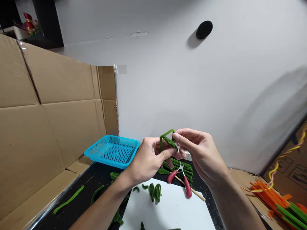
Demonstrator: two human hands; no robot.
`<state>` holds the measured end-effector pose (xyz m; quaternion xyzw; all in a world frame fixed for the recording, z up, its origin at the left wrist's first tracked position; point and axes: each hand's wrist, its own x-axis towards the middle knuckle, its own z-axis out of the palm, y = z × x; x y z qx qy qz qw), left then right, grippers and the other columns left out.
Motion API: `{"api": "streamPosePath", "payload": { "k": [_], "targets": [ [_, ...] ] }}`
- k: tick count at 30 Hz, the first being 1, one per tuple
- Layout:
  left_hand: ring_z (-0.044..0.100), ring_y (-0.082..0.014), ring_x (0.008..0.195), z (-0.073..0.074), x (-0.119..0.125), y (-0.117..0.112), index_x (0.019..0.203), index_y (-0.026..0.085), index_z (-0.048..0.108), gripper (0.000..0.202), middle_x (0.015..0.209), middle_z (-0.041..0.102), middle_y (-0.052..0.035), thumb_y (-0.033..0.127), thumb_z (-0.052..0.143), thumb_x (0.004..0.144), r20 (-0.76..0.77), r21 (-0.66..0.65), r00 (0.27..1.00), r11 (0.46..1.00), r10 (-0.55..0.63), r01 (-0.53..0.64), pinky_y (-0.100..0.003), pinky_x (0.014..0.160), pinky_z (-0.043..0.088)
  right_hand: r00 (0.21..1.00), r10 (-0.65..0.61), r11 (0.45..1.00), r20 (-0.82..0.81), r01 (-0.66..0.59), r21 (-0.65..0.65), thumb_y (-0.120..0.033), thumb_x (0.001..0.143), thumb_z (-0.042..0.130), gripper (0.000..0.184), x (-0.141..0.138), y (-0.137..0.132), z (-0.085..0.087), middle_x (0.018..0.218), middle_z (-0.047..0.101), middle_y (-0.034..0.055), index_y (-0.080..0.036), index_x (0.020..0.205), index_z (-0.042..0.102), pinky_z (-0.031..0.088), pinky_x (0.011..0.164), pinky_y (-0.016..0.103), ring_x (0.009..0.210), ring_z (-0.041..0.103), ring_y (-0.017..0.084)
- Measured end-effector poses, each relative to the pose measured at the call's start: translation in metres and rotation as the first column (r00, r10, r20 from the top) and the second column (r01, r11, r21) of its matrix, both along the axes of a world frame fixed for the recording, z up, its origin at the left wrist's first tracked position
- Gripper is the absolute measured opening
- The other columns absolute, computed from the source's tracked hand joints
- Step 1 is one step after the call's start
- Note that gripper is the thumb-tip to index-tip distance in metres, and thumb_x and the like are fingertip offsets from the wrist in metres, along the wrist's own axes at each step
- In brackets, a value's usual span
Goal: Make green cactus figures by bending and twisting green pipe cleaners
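Above the white sheet [172,212], both hands work on one fuzzy green pipe cleaner [166,133]. My left hand [148,158] pinches its folded, leaf-shaped part between thumb and fingers. From there the strand rises and bends over to the right. My right hand [200,147] has the strand's far end between thumb and forefinger. Below the hands, red-handled nippers [187,187] lie with their handles spread, across a thin wooden stick [199,195]. Two green looped pieces [154,192] rest on the sheet, with short curled scraps beside them.
A blue perforated basket [88,154] stands at the back left by a cardboard wall [69,121]. Behind the nippers lies a bundle of green pipe cleaners [188,172]. More green strips [69,199] are on the black tabletop; orange pipe cleaners [268,193] lie far right.
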<state>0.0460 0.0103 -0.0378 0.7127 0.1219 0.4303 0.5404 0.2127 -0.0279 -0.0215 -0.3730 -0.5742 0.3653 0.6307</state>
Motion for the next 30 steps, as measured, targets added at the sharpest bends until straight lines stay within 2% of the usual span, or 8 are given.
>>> {"api": "streamPosePath", "payload": {
  "k": [6, 9, 16, 21, 23, 26, 28, 30],
  "targets": [
    [0.070, -0.0138, 0.062, -0.002, 0.002, 0.000, 0.093, 0.013, 0.083, 0.031, 0.095, 0.080, -0.0116, 0.042, 0.076, 0.096, -0.023, -0.003, 1.000, 1.000, 0.009, -0.009, -0.024, 0.052, 0.052, 0.992, 0.091, 0.996, 0.083, -0.088, -0.028, -0.040, 0.089, 0.083, 0.027, -0.002, -0.005, 0.005, 0.067, 0.059, -0.0008, -0.017, 0.078, 0.076, 0.037, 0.055, 0.026, 0.057, 0.045, 0.010],
    [0.073, -0.0158, 0.066, 0.000, 0.001, 0.002, 0.094, 0.013, 0.082, 0.030, 0.093, 0.081, -0.0112, 0.042, 0.076, 0.095, -0.031, 0.010, 0.999, 1.000, 0.027, -0.027, -0.025, 0.056, 0.056, 0.989, 0.087, 0.996, 0.117, -0.085, -0.027, -0.039, 0.090, 0.082, 0.027, 0.000, -0.006, 0.007, 0.068, 0.057, -0.0008, -0.017, 0.077, 0.073, 0.039, 0.059, 0.027, 0.061, 0.046, 0.011],
    [0.075, -0.0150, 0.067, 0.002, -0.002, 0.002, 0.100, 0.014, 0.082, 0.025, 0.097, 0.082, -0.0099, 0.038, 0.076, 0.097, -0.047, 0.002, 0.999, 1.000, 0.026, -0.026, -0.025, 0.060, 0.058, 0.981, 0.126, 0.992, 0.147, -0.125, -0.018, -0.035, 0.086, 0.085, 0.022, 0.008, -0.005, 0.006, 0.087, 0.060, 0.0017, -0.017, 0.081, 0.073, 0.043, 0.060, 0.027, 0.067, 0.055, 0.012],
    [0.073, -0.0142, 0.065, -0.002, -0.002, 0.006, 0.107, 0.015, 0.082, 0.022, 0.097, 0.083, -0.0087, 0.034, 0.076, 0.097, -0.049, 0.021, 0.996, 0.997, 0.069, -0.068, -0.026, 0.065, 0.060, 0.976, 0.064, 0.997, 0.210, -0.071, 0.027, -0.041, 0.085, 0.085, 0.029, 0.011, -0.003, 0.007, 0.097, 0.060, 0.0052, -0.016, 0.078, 0.074, 0.046, 0.057, 0.026, 0.070, 0.055, 0.013],
    [0.074, -0.0161, 0.069, -0.003, -0.003, 0.007, 0.107, 0.016, 0.082, 0.021, 0.096, 0.083, -0.0083, 0.033, 0.075, 0.096, -0.047, 0.057, 0.993, 0.992, 0.112, -0.109, -0.028, 0.068, 0.060, 0.972, 0.045, 0.998, 0.231, -0.054, 0.031, -0.044, 0.085, 0.085, 0.032, 0.011, -0.003, 0.007, 0.099, 0.060, 0.0059, -0.016, 0.076, 0.072, 0.048, 0.056, 0.025, 0.071, 0.055, 0.012],
    [0.077, -0.0202, 0.086, -0.002, -0.009, 0.009, 0.110, 0.018, 0.081, 0.019, 0.098, 0.083, -0.0075, 0.029, 0.072, 0.098, -0.099, 0.197, 0.975, 0.964, 0.198, -0.176, -0.031, 0.078, 0.061, 0.970, 0.044, 0.996, 0.240, -0.060, 0.060, -0.044, 0.085, 0.085, 0.033, 0.012, -0.001, 0.005, 0.099, 0.060, 0.0064, -0.017, 0.076, 0.069, 0.049, 0.054, 0.022, 0.077, 0.056, 0.014],
    [0.076, -0.0210, 0.092, -0.002, -0.013, 0.010, 0.120, 0.020, 0.078, 0.024, 0.109, 0.082, -0.0080, 0.028, 0.069, 0.099, -0.141, 0.284, 0.954, 0.934, 0.266, -0.218, -0.033, 0.083, 0.060, 0.961, 0.019, 0.999, 0.276, -0.032, 0.043, -0.044, 0.085, 0.084, 0.032, 0.013, 0.000, 0.003, 0.100, 0.062, 0.0068, -0.017, 0.080, 0.069, 0.051, 0.052, 0.021, 0.079, 0.058, 0.014],
    [0.076, -0.0229, 0.101, -0.002, -0.015, 0.012, 0.132, 0.022, 0.070, 0.036, 0.114, 0.081, -0.0084, 0.032, 0.071, 0.098, -0.095, 0.289, 0.947, 0.919, 0.306, -0.268, -0.035, 0.091, 0.059, 0.952, 0.036, 0.999, 0.304, -0.038, -0.002, -0.046, 0.086, 0.083, 0.032, 0.013, 0.000, 0.001, 0.098, 0.063, 0.0065, -0.017, 0.086, 0.070, 0.051, 0.050, 0.021, 0.077, 0.060, 0.014]
  ]
}}
